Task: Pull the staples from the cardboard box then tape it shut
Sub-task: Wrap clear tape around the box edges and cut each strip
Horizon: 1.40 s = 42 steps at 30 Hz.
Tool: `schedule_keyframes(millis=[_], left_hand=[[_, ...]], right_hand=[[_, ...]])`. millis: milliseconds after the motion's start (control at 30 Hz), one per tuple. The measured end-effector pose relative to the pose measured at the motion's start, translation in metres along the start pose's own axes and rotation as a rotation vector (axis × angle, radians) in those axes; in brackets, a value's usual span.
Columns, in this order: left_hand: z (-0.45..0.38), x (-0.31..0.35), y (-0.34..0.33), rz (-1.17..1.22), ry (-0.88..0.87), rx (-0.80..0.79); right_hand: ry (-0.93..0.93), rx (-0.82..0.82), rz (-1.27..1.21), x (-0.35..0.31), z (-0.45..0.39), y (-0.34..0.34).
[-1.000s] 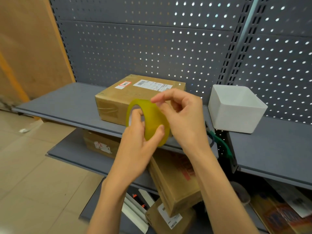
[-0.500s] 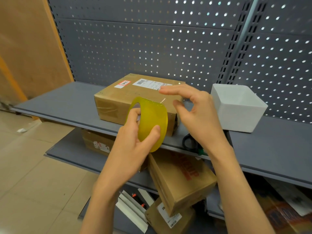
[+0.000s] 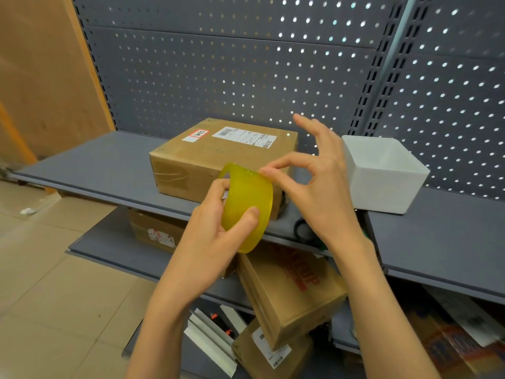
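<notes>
Head view. Cardboard box (image 3: 218,157) sits closed near the front edge of the upper shelf (image 3: 82,165), white bin (image 3: 382,176) just beside it to the right. Left hand (image 3: 216,228) grips the yellow tape roll (image 3: 247,209), fingers through the core, thumb on the outer face. Right hand (image 3: 314,187) pinches at the roll's top rim, other fingers spread. Roll looks light, stiff, slick; film thin and clingy, so lift the free end by its edge.

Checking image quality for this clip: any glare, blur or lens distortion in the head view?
Head view: sharp overall, no motion blur on the tape roll or either hand; bright light shines through the pegboard holes; wide-angle bending curves the shelf edges and uprights; soft, even lighting on the cardboard box.
</notes>
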<state>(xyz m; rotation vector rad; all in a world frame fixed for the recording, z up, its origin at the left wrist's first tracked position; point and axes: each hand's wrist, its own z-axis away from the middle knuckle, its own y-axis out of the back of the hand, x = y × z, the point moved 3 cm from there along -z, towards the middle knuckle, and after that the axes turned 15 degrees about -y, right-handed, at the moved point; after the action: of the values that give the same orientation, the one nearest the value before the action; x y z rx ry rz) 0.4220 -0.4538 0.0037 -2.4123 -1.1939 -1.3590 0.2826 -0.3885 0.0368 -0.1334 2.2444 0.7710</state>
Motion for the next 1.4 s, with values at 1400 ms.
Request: schedule_keyframes(millis=[1400], left_hand=[[0.005, -0.012, 0.01, 0.091, -0.054, -0.015]], right_hand=[[-0.246, -0.205, -0.345, -0.003, 0.007, -0.009]])
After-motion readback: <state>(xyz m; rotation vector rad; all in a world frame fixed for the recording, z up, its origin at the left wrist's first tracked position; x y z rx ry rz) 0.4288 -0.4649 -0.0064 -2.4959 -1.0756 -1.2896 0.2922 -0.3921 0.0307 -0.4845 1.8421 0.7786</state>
